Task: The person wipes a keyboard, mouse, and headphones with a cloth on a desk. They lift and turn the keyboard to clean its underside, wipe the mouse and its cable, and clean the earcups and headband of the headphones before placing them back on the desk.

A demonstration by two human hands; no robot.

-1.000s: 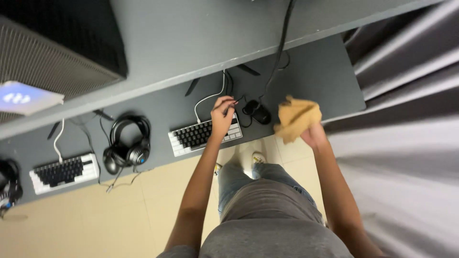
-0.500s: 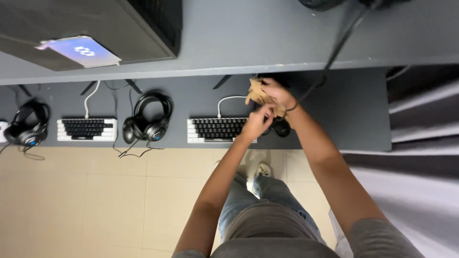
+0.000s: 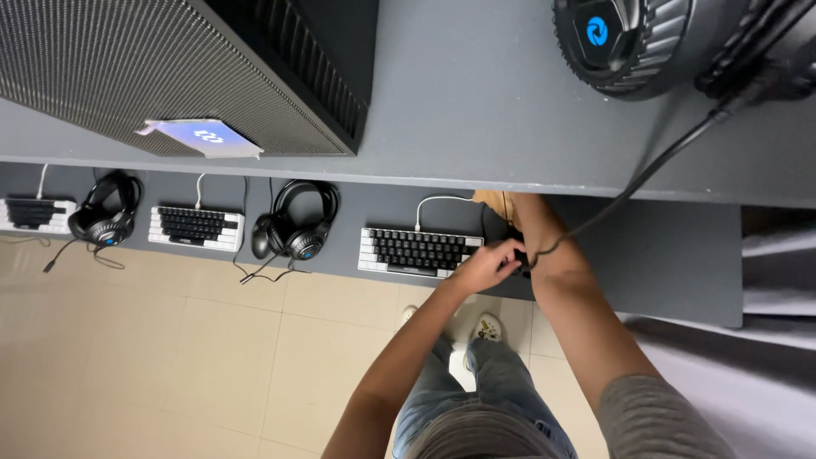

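My left hand [image 3: 486, 267] reaches to the lower grey desk [image 3: 671, 263] with its fingers closed on a small black mouse [image 3: 519, 256], just right of a black-and-white keyboard [image 3: 416, 251]. My right hand [image 3: 537, 228] lies beside it, its fingers hidden under the edge of the upper grey shelf [image 3: 476, 110]. A tan cloth [image 3: 492, 202] shows right at that hand, in its grip. From the big black headset [image 3: 629, 42] on the upper shelf, a black cable [image 3: 654, 166] hangs across my right wrist.
A black mesh computer tower [image 3: 170, 68] with a pale card [image 3: 200, 136] stands on the upper shelf. Along the lower desk to the left lie a headset [image 3: 297, 229], a second keyboard [image 3: 195, 227], another headset [image 3: 106, 217] and a third keyboard [image 3: 30, 212]. Beige floor tiles [image 3: 212, 357] show below, and grey curtain [image 3: 765, 340] hangs to the right.
The view has swung left and closer to the upper shelf. My right hand brought the tan cloth down to the desk, and both hands now meet at the mouse beside the keyboard.
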